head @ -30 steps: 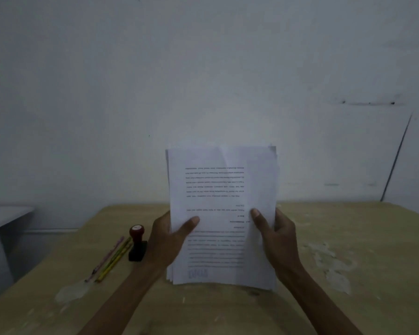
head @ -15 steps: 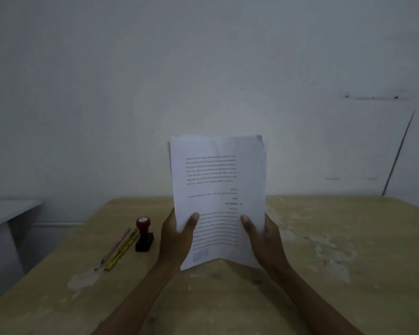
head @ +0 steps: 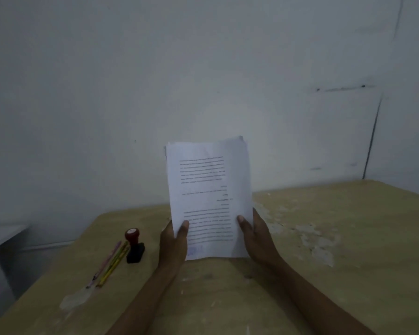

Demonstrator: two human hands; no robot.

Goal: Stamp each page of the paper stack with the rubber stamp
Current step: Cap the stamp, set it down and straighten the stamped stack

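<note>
Gripping thin paper stack [head: 208, 189] upright, left hand [head: 173, 243], right hand [head: 257, 238]

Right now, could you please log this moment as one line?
paper stack upright, held in both hands | left hand | right hand | rubber stamp untouched on table

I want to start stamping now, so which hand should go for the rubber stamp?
Probably the left hand. The rubber stamp stands on the table just left of it, while the right hand grips the paper stack on the far side.
</note>
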